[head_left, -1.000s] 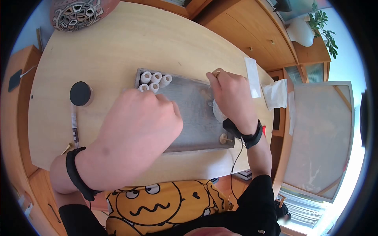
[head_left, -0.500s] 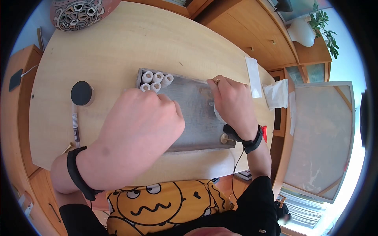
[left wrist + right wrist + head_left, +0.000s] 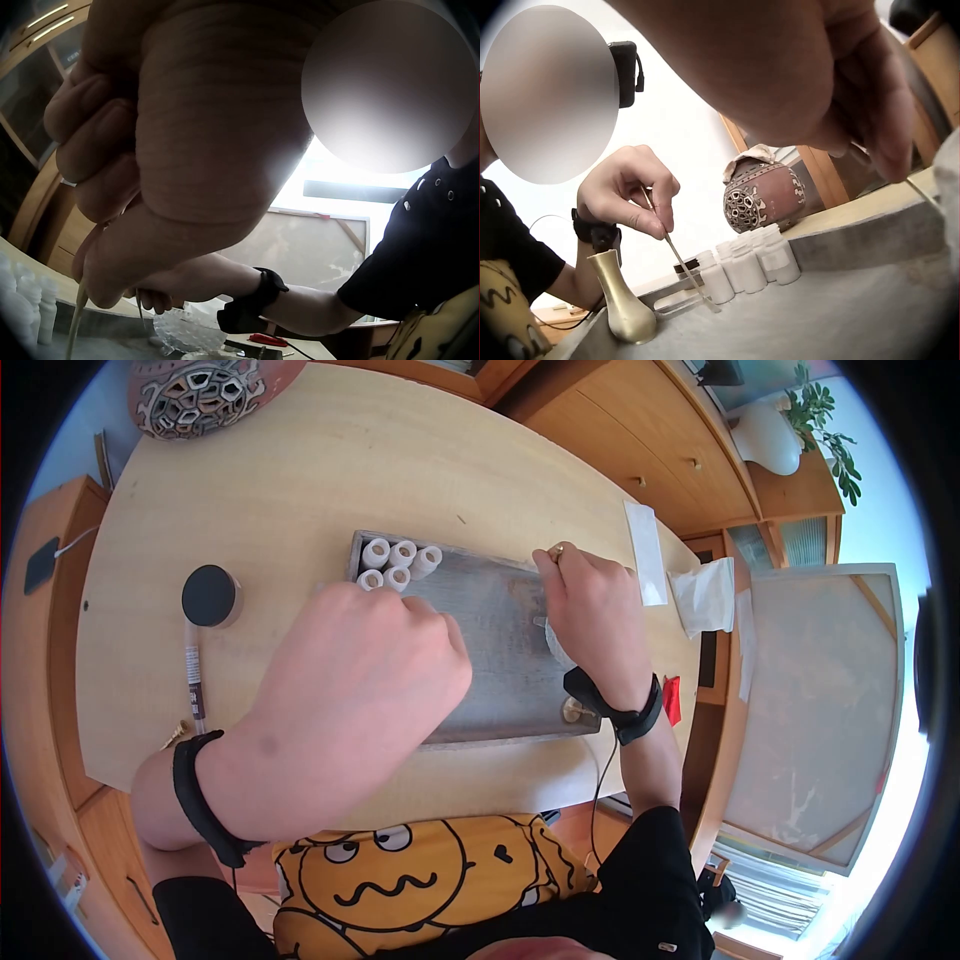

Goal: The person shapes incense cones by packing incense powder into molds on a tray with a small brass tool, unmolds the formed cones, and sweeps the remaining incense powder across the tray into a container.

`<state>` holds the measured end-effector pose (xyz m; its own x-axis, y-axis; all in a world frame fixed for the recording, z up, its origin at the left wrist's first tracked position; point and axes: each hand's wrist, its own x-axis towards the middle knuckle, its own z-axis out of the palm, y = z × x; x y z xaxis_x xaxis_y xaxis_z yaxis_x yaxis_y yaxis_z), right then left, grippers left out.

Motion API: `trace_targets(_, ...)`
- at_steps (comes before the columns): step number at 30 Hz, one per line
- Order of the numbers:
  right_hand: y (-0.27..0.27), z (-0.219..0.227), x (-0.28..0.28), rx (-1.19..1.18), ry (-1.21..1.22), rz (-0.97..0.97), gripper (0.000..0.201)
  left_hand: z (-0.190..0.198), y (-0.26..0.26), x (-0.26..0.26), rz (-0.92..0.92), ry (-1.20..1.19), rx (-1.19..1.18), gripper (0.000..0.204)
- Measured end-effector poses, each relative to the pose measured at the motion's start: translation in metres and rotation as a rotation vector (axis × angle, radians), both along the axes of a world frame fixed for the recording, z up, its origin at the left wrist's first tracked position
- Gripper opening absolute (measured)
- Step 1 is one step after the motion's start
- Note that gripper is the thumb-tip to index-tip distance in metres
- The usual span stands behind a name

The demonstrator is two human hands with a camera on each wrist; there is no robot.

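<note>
My left hand (image 3: 370,670) hangs over the left part of a grey tray (image 3: 480,739). It pinches a thin brass-coloured stick with a small flat end (image 3: 682,259), the tip low over the tray floor. My right hand (image 3: 597,605) is above the tray's right side, its curled fingers on a thin metal rod (image 3: 924,193) whose far end is out of sight. Below that hand a clear, textured glass dish (image 3: 187,330) is partly covered. A brass vase (image 3: 624,304) stands in the tray near my left hand. Several small white bottles (image 3: 427,560) fill the far left corner.
A small brass piece (image 3: 573,710) lies in the tray's near right corner. Left of the tray are a dark-lidded jar (image 3: 208,598) and a labelled tube (image 3: 194,678). White paper (image 3: 645,553), a white packet (image 3: 702,598) and a red item (image 3: 672,700) lie rightward; an openwork pot (image 3: 763,195) stands far left.
My right hand has dipped slightly toward me, then come back up and a little to the right, still with the rod. My left hand has stayed nearly still.
</note>
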<state>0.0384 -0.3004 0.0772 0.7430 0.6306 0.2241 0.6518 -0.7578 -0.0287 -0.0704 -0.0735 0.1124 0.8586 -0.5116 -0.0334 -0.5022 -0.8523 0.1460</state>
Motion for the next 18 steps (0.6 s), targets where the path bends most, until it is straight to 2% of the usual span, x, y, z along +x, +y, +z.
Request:
trace_targets(5, 0.009, 0.004, -0.004, 0.08, 0.005, 0.044, 0.025, -0.001, 0.0, 0.0, -0.007, -0.003, 0.013, 0.015)
trace_targets(8, 0.004, 0.008, -0.001, 0.064, -0.072, 0.062, 0.024, -0.002, 0.001, -0.001, 0.011, -0.017, -0.031, 0.015)
trace_targets(11, -0.002, 0.006, 0.003, 0.016, -0.041, -0.018, 0.024, -0.002, 0.001, -0.001, -0.011, 0.006, -0.033, 0.015)
trace_targets(18, 0.014, -0.003, -0.006, 0.081, -0.049, 0.028, 0.023, -0.004, -0.001, -0.001, 0.004, -0.032, -0.022, 0.015)
